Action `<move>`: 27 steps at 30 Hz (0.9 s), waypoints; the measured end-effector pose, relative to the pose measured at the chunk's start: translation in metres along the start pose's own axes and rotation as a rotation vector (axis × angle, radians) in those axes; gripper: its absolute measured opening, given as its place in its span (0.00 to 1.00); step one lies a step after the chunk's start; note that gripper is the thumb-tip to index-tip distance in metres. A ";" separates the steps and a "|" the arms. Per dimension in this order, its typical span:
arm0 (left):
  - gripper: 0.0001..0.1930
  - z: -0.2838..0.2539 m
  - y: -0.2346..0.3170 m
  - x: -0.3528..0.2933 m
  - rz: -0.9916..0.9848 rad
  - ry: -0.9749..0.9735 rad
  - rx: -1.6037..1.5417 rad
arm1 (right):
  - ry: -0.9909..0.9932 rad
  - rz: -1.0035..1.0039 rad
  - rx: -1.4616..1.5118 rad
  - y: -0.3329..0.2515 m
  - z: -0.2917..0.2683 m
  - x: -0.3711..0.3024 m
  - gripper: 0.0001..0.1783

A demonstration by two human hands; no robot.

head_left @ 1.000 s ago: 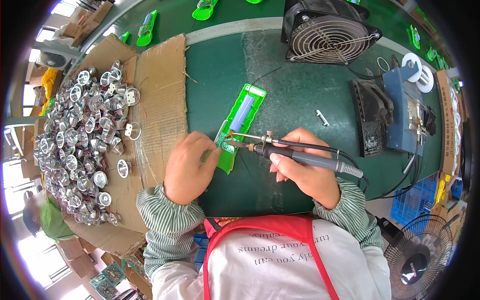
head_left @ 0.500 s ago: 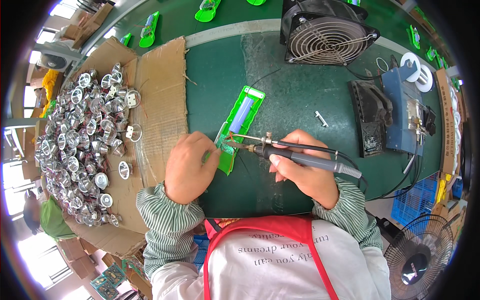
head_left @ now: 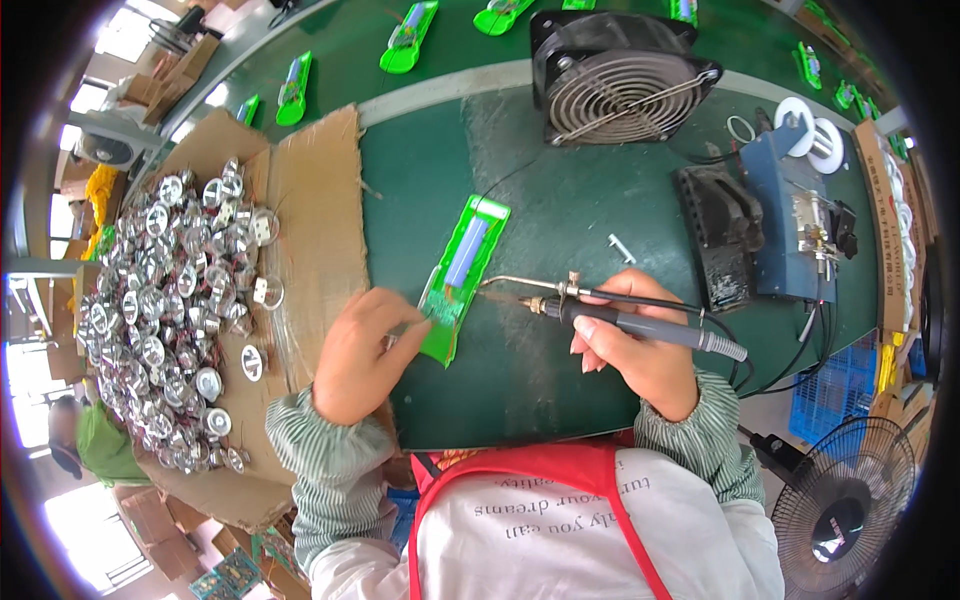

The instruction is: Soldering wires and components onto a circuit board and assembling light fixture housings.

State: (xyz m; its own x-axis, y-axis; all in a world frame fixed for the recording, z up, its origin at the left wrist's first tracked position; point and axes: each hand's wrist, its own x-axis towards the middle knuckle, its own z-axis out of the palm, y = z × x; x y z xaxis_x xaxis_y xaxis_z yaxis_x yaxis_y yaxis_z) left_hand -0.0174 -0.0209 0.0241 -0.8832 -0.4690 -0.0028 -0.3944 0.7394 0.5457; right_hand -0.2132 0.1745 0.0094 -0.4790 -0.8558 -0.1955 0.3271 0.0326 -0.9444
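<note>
Near the middle of the frame, the left hand (head_left: pixel 362 352) rests with curled fingers on the lower end of a green circuit board (head_left: pixel 463 275) lying tilted on the dark green table (head_left: pixel 560 220), seemingly pinning it down, though I cannot tell whether the fingers actually pinch it. Right of it, the right hand (head_left: pixel 640 345) is closed around the grey handle of a soldering iron (head_left: pixel 610 318), whose tip points left and meets the board's edge. At left, a pile of shiny metal parts (head_left: pixel 165 310) sits on cardboard (head_left: pixel 315 220); a black fan (head_left: pixel 620 75) stands at upper centre.
</note>
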 end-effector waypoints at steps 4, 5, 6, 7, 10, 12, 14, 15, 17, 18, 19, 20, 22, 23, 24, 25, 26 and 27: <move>0.17 -0.014 0.001 0.016 0.047 -0.034 0.051 | 0.023 -0.071 -0.007 -0.004 -0.009 -0.002 0.08; 0.23 -0.015 0.001 0.023 0.140 -0.008 0.261 | 0.054 -0.079 0.003 -0.006 -0.011 -0.003 0.08; 0.30 -0.012 -0.001 0.033 0.165 -0.117 0.450 | 0.083 -0.086 0.013 -0.008 -0.012 -0.004 0.09; 0.30 -0.009 0.001 0.040 0.176 -0.110 0.458 | 0.087 -0.100 0.015 -0.008 -0.016 -0.004 0.09; 0.28 -0.002 0.010 0.055 0.521 -0.301 0.814 | 0.163 -0.161 0.018 -0.009 -0.025 -0.007 0.09; 0.27 -0.009 0.020 0.060 0.565 -0.324 0.839 | 0.181 -0.175 -0.011 -0.013 -0.028 -0.008 0.07; 0.26 -0.009 0.025 0.057 0.593 -0.363 0.860 | 0.190 -0.171 -0.033 -0.014 -0.029 -0.010 0.06; 0.23 -0.008 0.026 0.054 0.547 -0.299 0.905 | 0.192 -0.171 -0.013 -0.016 -0.029 -0.009 0.07; 0.22 -0.001 0.028 0.051 0.504 -0.253 0.932 | 0.204 -0.146 0.006 -0.015 -0.032 -0.011 0.09; 0.21 0.000 0.032 0.050 0.391 -0.278 0.882 | 0.207 -0.169 0.013 -0.015 -0.033 -0.010 0.09; 0.23 0.000 0.035 0.047 0.270 -0.303 0.833 | 0.204 -0.190 0.023 -0.017 -0.034 -0.010 0.09; 0.25 0.002 0.032 0.045 0.232 -0.307 0.825 | 0.209 -0.196 0.023 -0.019 -0.034 -0.010 0.08; 0.25 0.006 0.028 0.039 0.180 -0.316 0.775 | 0.195 -0.210 0.049 -0.020 -0.034 -0.012 0.08; 0.25 0.006 0.026 0.036 0.138 -0.314 0.729 | 0.187 -0.236 0.074 -0.022 -0.034 -0.013 0.08; 0.25 0.004 0.025 0.033 0.129 -0.318 0.727 | 0.179 -0.250 0.085 -0.025 -0.032 -0.013 0.08; 0.23 0.002 0.023 0.029 0.165 -0.200 0.592 | 0.179 -0.241 0.086 -0.028 -0.031 -0.015 0.08; 0.21 0.000 0.021 0.026 0.199 -0.083 0.456 | 0.159 -0.251 0.080 -0.029 -0.031 -0.017 0.09; 0.21 -0.001 0.020 0.024 0.195 -0.089 0.452 | 0.141 -0.260 0.073 -0.029 -0.031 -0.019 0.09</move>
State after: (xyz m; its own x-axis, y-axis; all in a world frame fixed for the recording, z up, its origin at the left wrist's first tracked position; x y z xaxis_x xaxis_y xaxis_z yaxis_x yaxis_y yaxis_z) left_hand -0.0458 -0.0180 0.0355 -0.9619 -0.2728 -0.0191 -0.2730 0.9538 0.1253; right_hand -0.2386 0.2055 0.0327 -0.6608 -0.7505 0.0111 0.2343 -0.2202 -0.9469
